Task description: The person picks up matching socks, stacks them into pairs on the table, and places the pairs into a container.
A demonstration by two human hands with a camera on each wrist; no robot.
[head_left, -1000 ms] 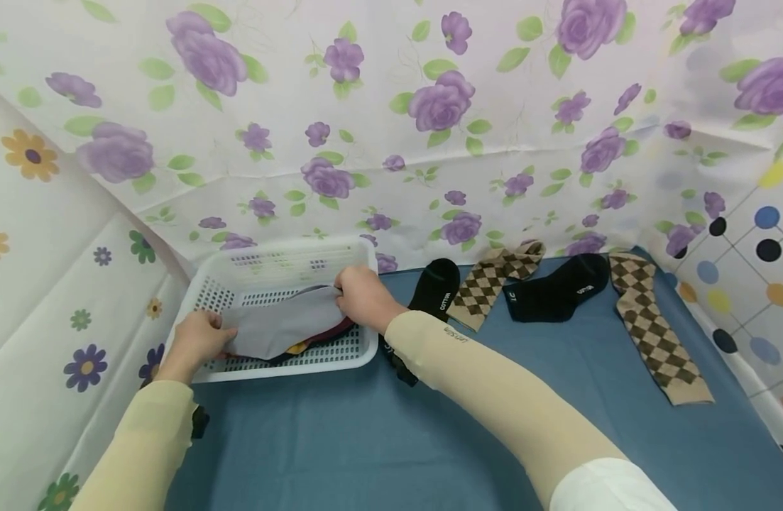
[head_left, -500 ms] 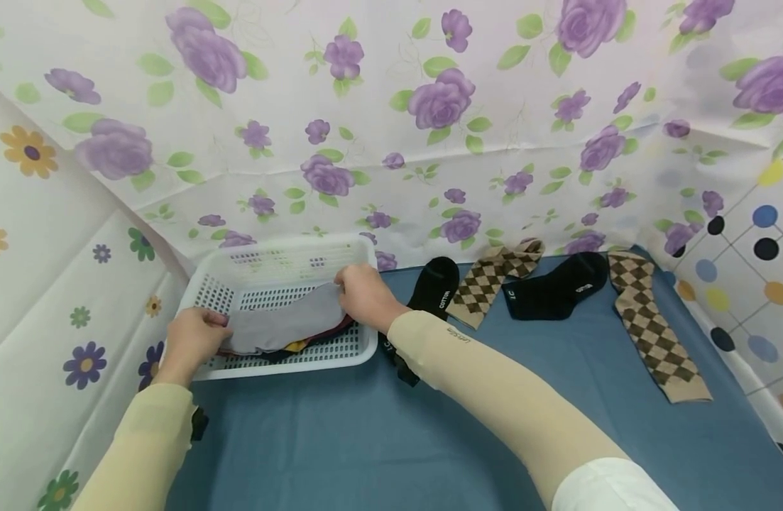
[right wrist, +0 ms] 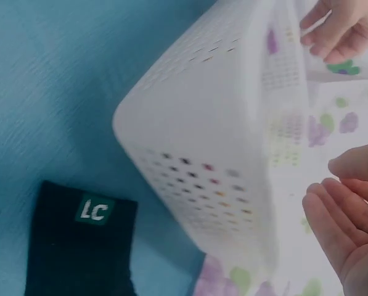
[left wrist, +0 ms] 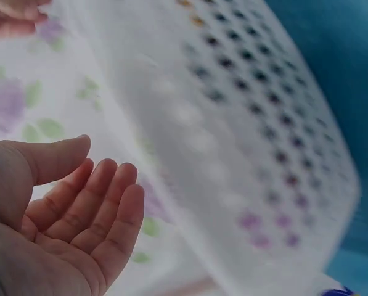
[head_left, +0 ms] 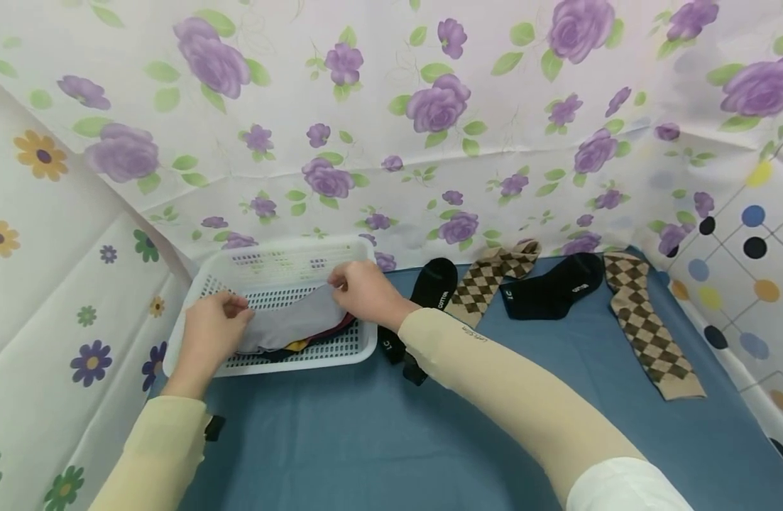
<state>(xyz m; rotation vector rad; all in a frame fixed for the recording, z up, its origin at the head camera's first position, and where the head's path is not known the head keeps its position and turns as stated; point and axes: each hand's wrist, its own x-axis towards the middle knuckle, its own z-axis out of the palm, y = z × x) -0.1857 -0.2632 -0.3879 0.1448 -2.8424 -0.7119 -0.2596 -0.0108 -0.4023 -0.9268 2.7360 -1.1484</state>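
A light grey sock [head_left: 292, 319] lies lengthwise in the white plastic basket [head_left: 289, 370], over other socks of which dark red, yellow and black edges show. My left hand [head_left: 212, 333] hovers over the basket's left end; in the left wrist view its fingers are loosely bent and hold nothing. At the basket's right end, my right hand [head_left: 368, 292] is near the grey sock's end. The right wrist view shows a gap between its thumb and fingers, with nothing held. A black sock [head_left: 437, 280] beside the basket is partly hidden by my right forearm.
Right of the basket, on the blue cloth [head_left: 340, 440], lie a brown argyle sock [head_left: 477, 287], another black sock [head_left: 551, 291] and a second argyle sock [head_left: 649, 326]. Floral sheets [head_left: 391, 128] stand as walls behind and at both sides.
My left hand has let go of the grey sock's left end and moved up and right. My right hand has released the other end and lifted slightly. The sock lies flat in the basket.
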